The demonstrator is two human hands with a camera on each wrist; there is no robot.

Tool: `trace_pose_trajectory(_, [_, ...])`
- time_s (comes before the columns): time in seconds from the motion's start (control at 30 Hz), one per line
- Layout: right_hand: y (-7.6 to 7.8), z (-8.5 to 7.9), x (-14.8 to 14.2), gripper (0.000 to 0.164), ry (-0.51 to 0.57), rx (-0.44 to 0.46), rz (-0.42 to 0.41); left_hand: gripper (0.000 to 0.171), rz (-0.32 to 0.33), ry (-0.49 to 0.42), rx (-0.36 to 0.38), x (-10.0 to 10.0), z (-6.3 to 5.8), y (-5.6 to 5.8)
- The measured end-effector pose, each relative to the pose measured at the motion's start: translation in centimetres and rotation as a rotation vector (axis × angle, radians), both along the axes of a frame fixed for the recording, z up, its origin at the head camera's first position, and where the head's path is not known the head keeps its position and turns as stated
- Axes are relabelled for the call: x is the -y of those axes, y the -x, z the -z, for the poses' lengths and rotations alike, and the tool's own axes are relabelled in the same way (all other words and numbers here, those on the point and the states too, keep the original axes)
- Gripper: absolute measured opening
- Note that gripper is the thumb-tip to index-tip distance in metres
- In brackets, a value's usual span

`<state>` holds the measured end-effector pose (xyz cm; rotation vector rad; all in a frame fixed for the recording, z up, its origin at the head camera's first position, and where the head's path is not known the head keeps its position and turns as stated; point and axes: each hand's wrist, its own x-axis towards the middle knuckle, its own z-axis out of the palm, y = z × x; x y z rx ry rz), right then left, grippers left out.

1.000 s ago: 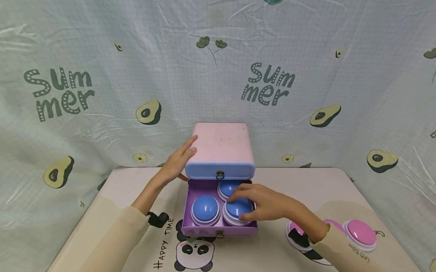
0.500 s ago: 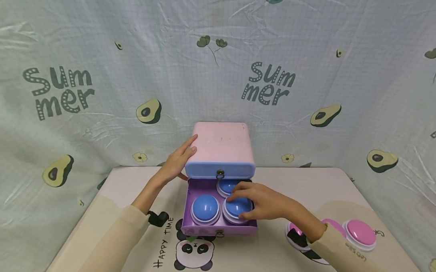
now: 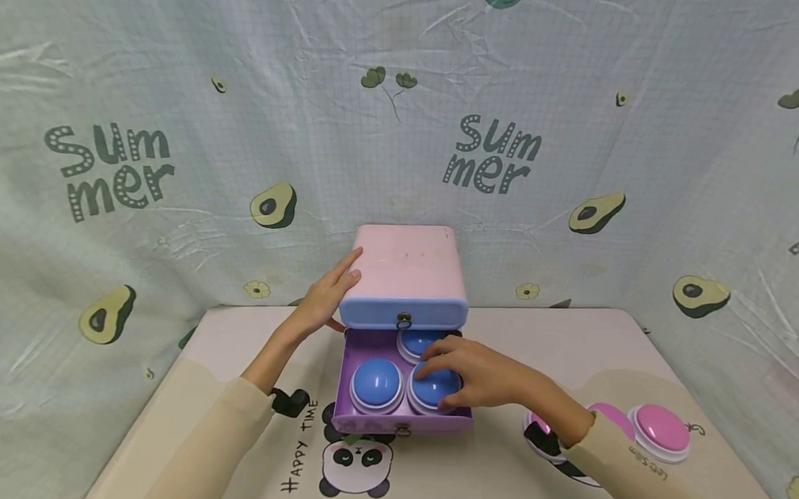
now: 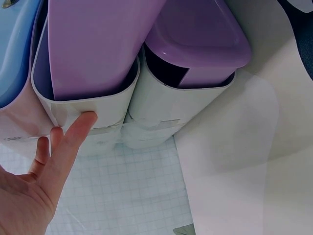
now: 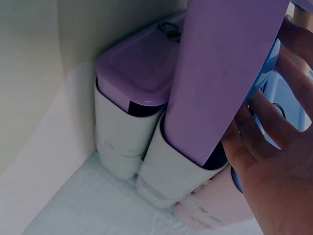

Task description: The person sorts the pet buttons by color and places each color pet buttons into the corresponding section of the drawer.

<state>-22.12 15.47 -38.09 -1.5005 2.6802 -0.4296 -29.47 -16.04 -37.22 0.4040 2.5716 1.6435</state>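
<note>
A small drawer cabinet [image 3: 406, 257] has a pink top and a light blue upper front. Below that, a purple drawer [image 3: 373, 344] is pulled out, holding three blue push buttons with white bases. My left hand [image 3: 321, 298] rests along the cabinet's left side, fingers extended; the left wrist view shows its thumb [image 4: 80, 129] against a white casing. Over the front right blue button [image 3: 436, 386], my right hand [image 3: 490, 374] curls its fingers and thumb around the dome. Another blue button [image 3: 377, 382] sits front left, and a rear one [image 3: 416, 343] lies partly beneath the upper drawer.
Pink push buttons [image 3: 662, 426] stand on the table at the right, some partly covered by the right forearm. A lower purple drawer [image 5: 139, 73] is slightly open beneath. A printed curtain [image 3: 403, 154] hangs close behind the cabinet.
The front right blue button has shifted slightly left and sits flatter in the drawer. My right hand's fingers have moved slightly with it. The left hand has stayed put.
</note>
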Motion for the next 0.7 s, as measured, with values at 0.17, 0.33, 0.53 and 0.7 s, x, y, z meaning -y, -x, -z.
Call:
trace_pose_trajectory(0.17, [-0.1, -0.1, 0.0, 0.042, -0.002, -0.004, -0.009, 0.060, 0.010, 0.012, 0.016, -0.4, -1.6, -1.2])
trace_pose_trajectory(0.33, [-0.2, 0.0, 0.0, 0.043, -0.010, 0.006, -0.008, 0.061, 0.018, 0.013, 0.013, -0.9, -3.3, -2.8])
trace_pose_trajectory(0.53, [-0.2, 0.2, 0.3, 0.042, -0.022, 0.021, -0.001, 0.059, 0.004, -0.008, -0.004, -0.1, -0.5, -0.7])
trace_pose_trajectory(0.7, [0.0, 0.4, 0.3, 0.041, -0.013, 0.039, -0.011, 0.059, 0.003, 0.005, 0.013, -0.4, -1.6, -1.5])
